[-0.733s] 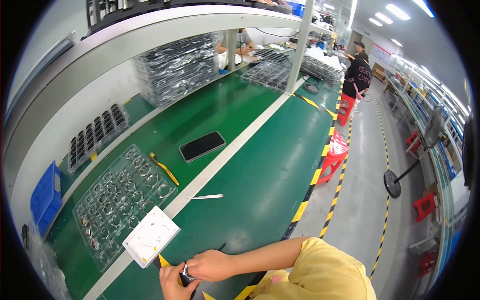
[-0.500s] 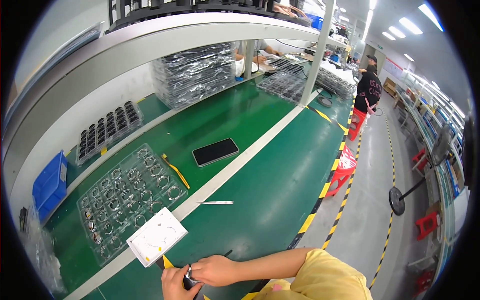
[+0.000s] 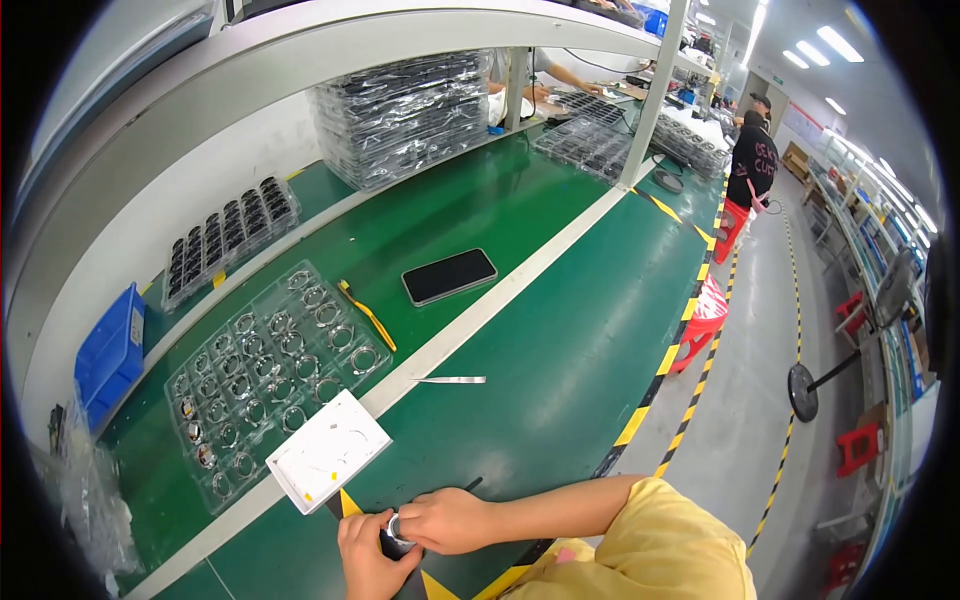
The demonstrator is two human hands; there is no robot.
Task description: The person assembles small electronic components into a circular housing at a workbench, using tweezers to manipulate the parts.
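Close to the front edge of the bench, my left hand is closed round a small silver metal ring with a dark part below it. From the right, my right hand presses its fingers against the same ring. Fingers cover much of the piece, so its full shape is hidden. Just beyond the hands, a white shallow box holds small dark and yellow bits. A clear plastic tray of similar silver rings lies to its left. Tweezers rest on the green bench, right of the box.
Behind the tray are a yellow-handled brush and a phone. A blue bin and a tray of black parts sit left. Wrapped trays are stacked under the shelf. Co-workers and red stools are farther off.
The whole view has shifted slightly, so the bench items appear higher and farther right. Both hands stay together on the ring, their grip turned a little.
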